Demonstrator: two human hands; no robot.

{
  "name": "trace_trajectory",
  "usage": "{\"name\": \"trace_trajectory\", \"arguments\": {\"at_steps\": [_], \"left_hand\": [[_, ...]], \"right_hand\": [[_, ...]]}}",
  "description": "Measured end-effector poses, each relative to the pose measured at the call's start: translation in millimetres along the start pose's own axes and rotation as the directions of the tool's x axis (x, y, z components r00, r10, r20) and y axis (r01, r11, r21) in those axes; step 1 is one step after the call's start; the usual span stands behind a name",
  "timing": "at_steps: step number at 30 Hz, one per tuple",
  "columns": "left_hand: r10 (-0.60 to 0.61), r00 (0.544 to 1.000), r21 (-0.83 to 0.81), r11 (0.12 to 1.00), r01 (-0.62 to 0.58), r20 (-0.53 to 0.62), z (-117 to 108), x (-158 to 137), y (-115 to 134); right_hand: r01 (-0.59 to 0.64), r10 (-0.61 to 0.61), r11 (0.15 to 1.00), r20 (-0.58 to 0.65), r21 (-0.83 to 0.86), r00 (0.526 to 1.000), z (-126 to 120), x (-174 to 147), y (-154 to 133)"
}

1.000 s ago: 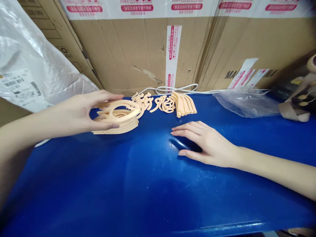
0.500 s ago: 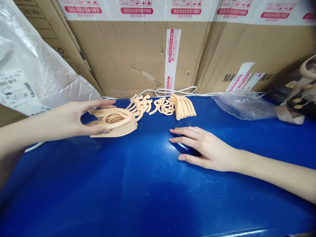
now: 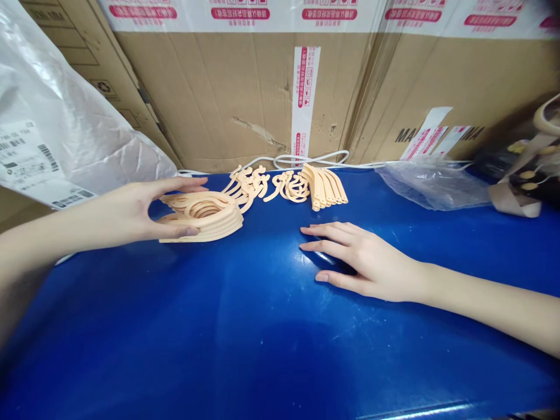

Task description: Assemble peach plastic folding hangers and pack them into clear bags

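Observation:
My left hand (image 3: 131, 209) is curved around a stack of beige flat pieces (image 3: 219, 226) with bowed edges and an oval opening. Its thumb presses the near side and its fingers reach over the far side. The stack rests on the blue tabletop (image 3: 262, 326). My right hand (image 3: 371, 261) lies palm down on the table, fingers spread, holding nothing. Beyond the stack are beige hook-shaped pieces (image 3: 250, 188), then small curved pieces (image 3: 294, 188). A row of longer beige curved bars (image 3: 327, 188) sits to their right, away from my right hand.
Cardboard boxes (image 3: 227, 87) stand along the back edge, with a white cable (image 3: 310, 158) in front. A silvery padded mailer (image 3: 79, 111) leans at the left. A clear plastic bag (image 3: 433, 185) and a beige strap (image 3: 511, 201) lie at the right.
The view has shifted very slightly. Both hands and the beige pieces stay nearly where they were.

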State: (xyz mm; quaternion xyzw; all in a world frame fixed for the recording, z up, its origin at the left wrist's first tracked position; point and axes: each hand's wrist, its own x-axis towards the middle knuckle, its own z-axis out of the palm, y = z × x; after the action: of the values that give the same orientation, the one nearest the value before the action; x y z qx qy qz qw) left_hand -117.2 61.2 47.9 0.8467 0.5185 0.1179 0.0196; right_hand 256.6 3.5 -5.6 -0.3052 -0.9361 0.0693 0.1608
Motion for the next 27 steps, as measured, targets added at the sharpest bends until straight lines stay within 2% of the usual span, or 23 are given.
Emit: {"name": "trace_trajectory", "arguments": {"at_steps": [7, 11, 15, 24, 27], "left_hand": [[-0.08, 0.995, -0.046, 0.995, 0.083, 0.057, -1, 1, 1], [-0.074, 0.995, -0.069, 0.995, 0.078, 0.069, -2, 1, 2], [-0.048, 0.997, -0.057, 0.997, 0.051, 0.054, -1, 1, 1], [0.135, 0.991, 0.037, 0.99, -0.136, 0.022, 1, 0, -12], [0.097, 0.993, 0.043, 0.994, -0.099, 0.062, -4, -2, -25]], "right_hand": [[0.008, -0.008, 1.0, -0.008, 0.0, 1.0, 0, 0, 0], [0.003, -0.003, 1.0, -0.006, 0.0, 1.0, 0, 0, 0], [-0.003, 0.003, 1.0, 0.008, -0.01, 1.0, 0, 0, 0], [0.003, -0.003, 1.0, 0.006, -0.004, 1.0, 0, 0, 0], [0.004, -0.004, 1.0, 0.004, -0.007, 1.0, 0, 0, 0]]}}
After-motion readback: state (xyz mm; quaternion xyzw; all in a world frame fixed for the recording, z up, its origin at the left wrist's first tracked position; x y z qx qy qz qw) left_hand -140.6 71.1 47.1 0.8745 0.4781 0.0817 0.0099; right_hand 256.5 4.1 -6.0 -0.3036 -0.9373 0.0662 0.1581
